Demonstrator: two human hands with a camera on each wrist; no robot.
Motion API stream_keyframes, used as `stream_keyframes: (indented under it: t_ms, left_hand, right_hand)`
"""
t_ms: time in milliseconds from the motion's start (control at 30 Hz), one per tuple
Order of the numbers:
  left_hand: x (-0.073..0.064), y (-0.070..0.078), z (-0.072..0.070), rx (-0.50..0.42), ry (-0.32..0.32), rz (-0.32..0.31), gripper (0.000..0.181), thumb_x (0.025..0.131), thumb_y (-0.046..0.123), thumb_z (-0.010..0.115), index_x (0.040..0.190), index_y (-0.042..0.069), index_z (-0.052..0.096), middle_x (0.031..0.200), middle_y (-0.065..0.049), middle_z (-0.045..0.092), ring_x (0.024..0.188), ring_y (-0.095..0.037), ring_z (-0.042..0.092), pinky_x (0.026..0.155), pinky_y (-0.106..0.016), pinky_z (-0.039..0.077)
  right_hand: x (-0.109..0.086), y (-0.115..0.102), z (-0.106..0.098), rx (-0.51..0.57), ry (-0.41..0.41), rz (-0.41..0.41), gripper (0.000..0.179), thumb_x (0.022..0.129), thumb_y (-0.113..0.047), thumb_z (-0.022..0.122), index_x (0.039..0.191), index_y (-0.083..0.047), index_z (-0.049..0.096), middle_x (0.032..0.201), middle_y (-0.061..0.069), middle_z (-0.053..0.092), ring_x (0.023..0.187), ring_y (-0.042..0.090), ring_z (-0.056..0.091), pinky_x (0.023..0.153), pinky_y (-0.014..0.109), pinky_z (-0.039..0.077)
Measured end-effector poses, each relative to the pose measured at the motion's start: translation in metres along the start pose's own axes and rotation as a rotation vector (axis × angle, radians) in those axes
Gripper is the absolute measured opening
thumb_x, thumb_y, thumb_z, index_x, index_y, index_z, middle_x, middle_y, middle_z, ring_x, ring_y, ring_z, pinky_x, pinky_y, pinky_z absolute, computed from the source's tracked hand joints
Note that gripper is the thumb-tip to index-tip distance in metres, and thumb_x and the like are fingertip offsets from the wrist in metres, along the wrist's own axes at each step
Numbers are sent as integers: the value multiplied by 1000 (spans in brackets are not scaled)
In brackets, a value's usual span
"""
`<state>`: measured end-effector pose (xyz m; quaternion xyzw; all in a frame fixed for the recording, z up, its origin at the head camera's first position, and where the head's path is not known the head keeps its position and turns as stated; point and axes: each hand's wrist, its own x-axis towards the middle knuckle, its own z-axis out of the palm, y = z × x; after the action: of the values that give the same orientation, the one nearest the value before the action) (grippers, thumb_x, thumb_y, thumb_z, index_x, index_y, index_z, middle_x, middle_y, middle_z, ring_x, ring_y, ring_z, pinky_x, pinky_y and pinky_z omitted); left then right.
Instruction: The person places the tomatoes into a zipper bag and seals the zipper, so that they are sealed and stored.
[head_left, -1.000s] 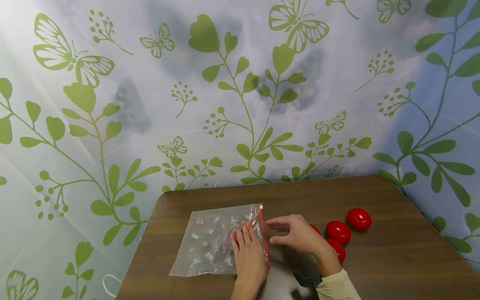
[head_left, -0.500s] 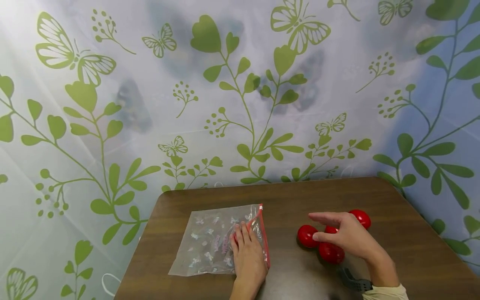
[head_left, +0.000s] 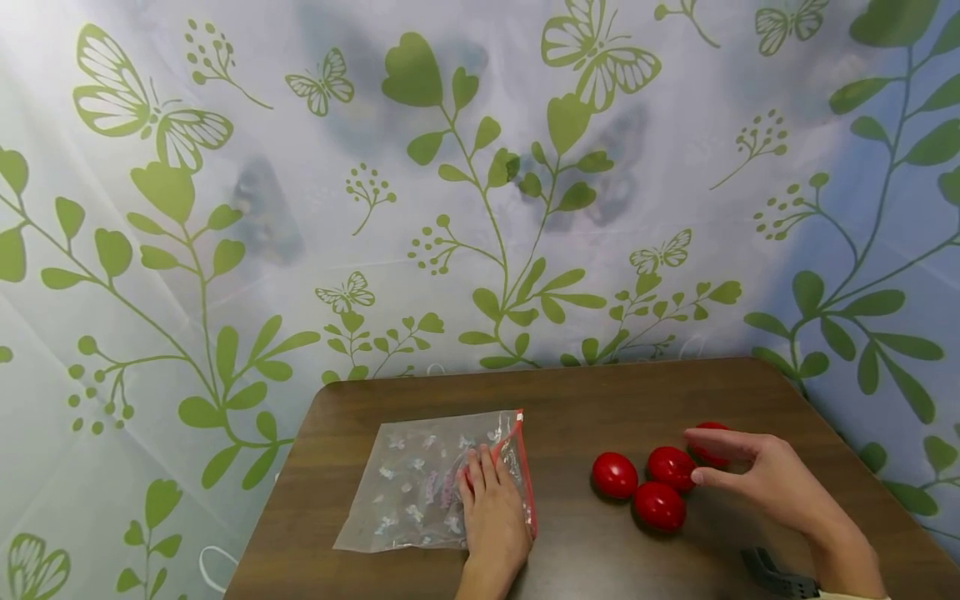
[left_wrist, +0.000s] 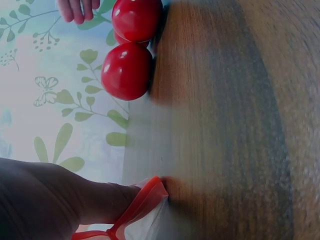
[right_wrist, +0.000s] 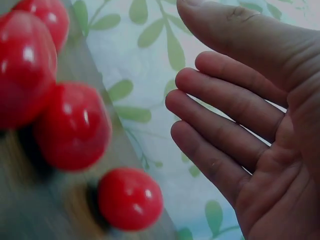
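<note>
My left hand (head_left: 493,517) lies on a clear zip bag (head_left: 405,475) with a printed pattern, its fingers stretched out over the bag near the red zip edge (head_left: 528,475). In the left wrist view, its thumb (left_wrist: 107,200) reaches to that red edge. My right hand (head_left: 780,479) is held over the right of the table with fingers spread and nothing in it. Its thumb tip is close to a glossy red egg-shaped thing (head_left: 671,468); its fingers partly cover a farther one (head_left: 708,443). Two more, a left one (head_left: 615,476) and a near one (head_left: 659,506), sit beside them.
The brown wooden table (head_left: 577,417) carries the bag on the left and the red things on the right. Behind it hangs a pale curtain (head_left: 480,208) with green leaves and butterflies. A white cord loop (head_left: 213,567) shows at the lower left.
My right hand has moved from beside the bag's zip edge rightward, past the left red things to the far one. My left hand has stayed on the bag.
</note>
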<state>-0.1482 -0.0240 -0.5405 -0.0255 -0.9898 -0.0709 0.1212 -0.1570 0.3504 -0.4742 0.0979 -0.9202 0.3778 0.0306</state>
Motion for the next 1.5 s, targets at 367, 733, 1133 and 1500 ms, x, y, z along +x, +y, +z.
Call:
stream_keyframes:
  t_ms: [367, 733, 1133, 1500]
  left_hand:
    - [-1, 0, -1, -14, -3, 0, 116, 57, 25, 105, 154, -10, 52, 166, -31, 46, 158, -49, 42, 127, -65, 35]
    - [-2, -1, 0, -4, 17, 22, 113, 60, 25, 104, 154, -12, 52, 165, -32, 47, 157, -49, 43, 125, -66, 36]
    - [-1, -1, -1, -10, 15, 17, 114, 58, 23, 104, 153, -11, 52, 165, -32, 47, 157, -49, 43, 125, -67, 36]
    - [-1, 0, -2, 19, 17, 15, 115, 57, 25, 105, 153, -10, 52, 165, -31, 48, 156, -49, 44, 125, -66, 37]
  right_hand:
    - [-14, 33, -31, -77, 48, 79, 62, 89, -39, 92, 140, -8, 74, 137, 21, 76, 105, -22, 60, 75, 18, 60]
    - [-21, 67, -51, -153, 59, 139, 66, 90, -47, 90, 142, -9, 73, 136, 19, 76, 100, -31, 47, 70, 17, 56]
    - [-9, 91, -46, -139, 43, 192, 75, 91, -50, 89, 145, -3, 69, 144, 31, 67, 97, -33, 41, 71, 14, 52]
    - [5, 119, -27, -64, 41, 151, 70, 92, -40, 90, 145, 0, 68, 136, 16, 76, 102, -25, 56, 74, 9, 54]
